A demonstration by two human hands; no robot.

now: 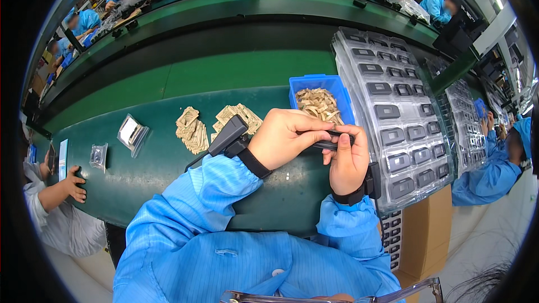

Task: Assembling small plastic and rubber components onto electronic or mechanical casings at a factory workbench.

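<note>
Head view: the wearer's two hands meet at the near edge of a blue bin (315,81), which serves as the landmark for all positions. Both hands are nearly closed on a slim black piece (324,145) located just nearer the wearer than the bin. The left hand (283,137) pinches it between thumb and fingers; the right hand (346,160) curls its fingers about the other end, thumb laid along it. Whether the piece is one part or two cannot be told — the fingers hide much of it. A black strap circles each wrist, the left bearing a dark device (229,137).

The bin holds a loose heap of tan strips (317,104) and stands on a dark green tabletop (157,174). To its left lie two groups of stacked beige pieces (192,129); farther left, well apart from it, are a clear bag (133,134) with a pale item inside and a smaller clear packet (99,157). Directly right of the bin extends a clear tray (410,113) — its pockets carry rows of dark rounded-rectangular parts (387,111). Below the tray, on the bin's near right, stands a cardboard box (424,230).
</note>
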